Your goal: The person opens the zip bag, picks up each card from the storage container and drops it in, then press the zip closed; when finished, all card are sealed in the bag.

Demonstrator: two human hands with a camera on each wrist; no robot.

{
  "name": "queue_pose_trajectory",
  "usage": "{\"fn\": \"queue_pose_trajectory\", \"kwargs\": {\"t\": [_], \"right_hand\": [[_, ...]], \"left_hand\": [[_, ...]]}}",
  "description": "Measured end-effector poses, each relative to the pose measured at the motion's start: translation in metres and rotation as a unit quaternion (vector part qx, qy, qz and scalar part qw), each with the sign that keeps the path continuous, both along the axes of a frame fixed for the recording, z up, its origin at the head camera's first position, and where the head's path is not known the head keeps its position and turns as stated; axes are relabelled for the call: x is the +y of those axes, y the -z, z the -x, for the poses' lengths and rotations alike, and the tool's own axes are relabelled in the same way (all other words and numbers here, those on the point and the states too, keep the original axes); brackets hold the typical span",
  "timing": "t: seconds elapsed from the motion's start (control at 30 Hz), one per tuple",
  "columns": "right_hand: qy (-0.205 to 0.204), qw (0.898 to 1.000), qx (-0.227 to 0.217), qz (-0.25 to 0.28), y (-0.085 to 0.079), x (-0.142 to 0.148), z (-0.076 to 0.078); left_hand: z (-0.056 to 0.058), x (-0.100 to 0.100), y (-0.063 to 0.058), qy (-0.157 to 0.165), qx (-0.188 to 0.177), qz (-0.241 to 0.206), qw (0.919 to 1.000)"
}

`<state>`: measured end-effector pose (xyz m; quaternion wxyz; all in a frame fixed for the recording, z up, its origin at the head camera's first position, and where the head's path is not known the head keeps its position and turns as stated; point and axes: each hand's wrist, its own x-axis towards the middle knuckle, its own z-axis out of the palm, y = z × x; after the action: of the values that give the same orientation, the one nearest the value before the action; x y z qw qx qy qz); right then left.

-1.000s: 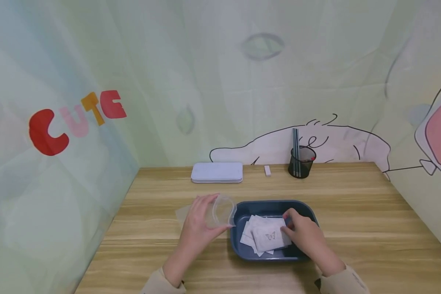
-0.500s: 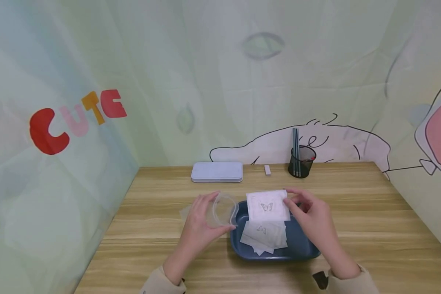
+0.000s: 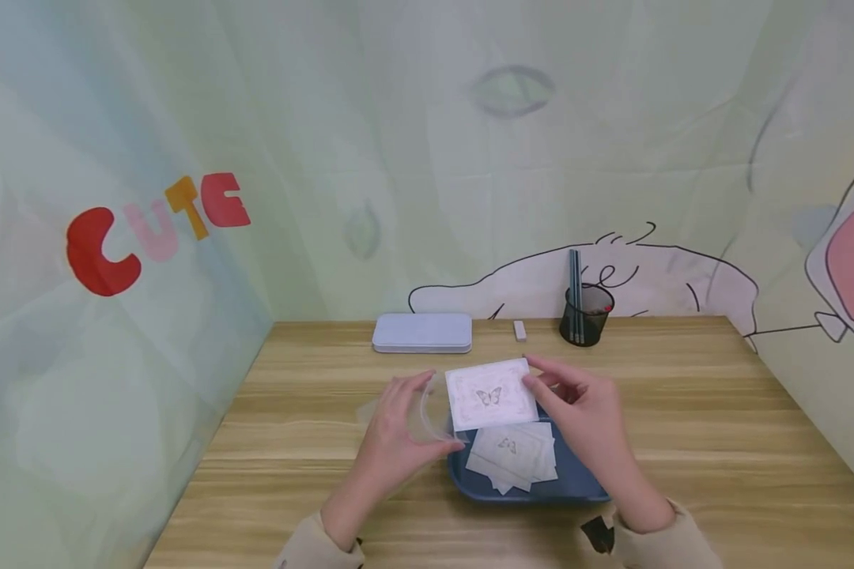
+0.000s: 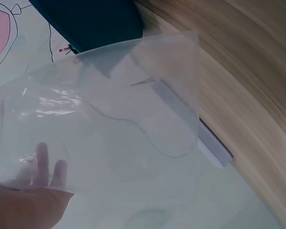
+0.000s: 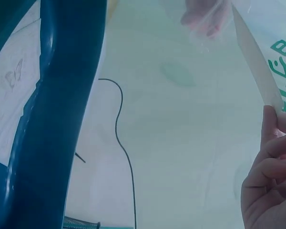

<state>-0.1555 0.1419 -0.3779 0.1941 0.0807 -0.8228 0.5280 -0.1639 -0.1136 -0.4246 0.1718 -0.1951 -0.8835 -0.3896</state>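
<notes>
My left hand [image 3: 387,438] holds a clear plastic bag [image 4: 119,124] by its mouth, fingers and thumb spread so that the opening gapes to the right. Between my right thumb and fingers I pinch a white card [image 3: 494,395] printed with a butterfly. My right hand [image 3: 583,415] is above the dark blue tray [image 3: 580,484], and the card's left edge overlaps the bag's mouth in the head view. Several more white cards [image 3: 512,458] lie in a loose pile in the tray. The right wrist view shows the held card [image 5: 257,57] nearly edge-on.
At the back of the wooden table [image 3: 292,474] lies a flat pale case [image 3: 423,333]. Right of it are a small white eraser [image 3: 519,330] and a black mesh pen holder [image 3: 589,325] with dark pencils [image 3: 576,288]. A printed curtain [image 3: 370,158] hangs behind.
My right hand has lifted a butterfly card out of the tray and moved it left to the bag's mouth. The left hand has stayed almost in place, holding the bag.
</notes>
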Motion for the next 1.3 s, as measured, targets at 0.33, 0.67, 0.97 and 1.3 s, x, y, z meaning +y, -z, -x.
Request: {"fn": "queue_pose_trajectory", "kwargs": {"t": [0.33,0.67,0.97,1.3], "right_hand": [[-0.015,1.0,0.01,-0.003,0.005,-0.011,0.001],[-0.04,0.999,0.016,-0.013,0.008,-0.02,0.001],[-0.062,0.998,-0.004,0.0,0.021,-0.031,0.002],[-0.082,0.995,-0.032,0.051,0.038,-0.051,0.001]], "left_hand": [[0.001,0.002,-0.001,-0.004,-0.001,0.008,1.0],[0.004,0.005,0.001,0.01,0.034,0.017,0.9993],[0.003,0.008,0.001,0.03,0.122,0.077,0.9891],[-0.002,0.018,0.002,0.039,0.192,0.11,0.9744]]}}
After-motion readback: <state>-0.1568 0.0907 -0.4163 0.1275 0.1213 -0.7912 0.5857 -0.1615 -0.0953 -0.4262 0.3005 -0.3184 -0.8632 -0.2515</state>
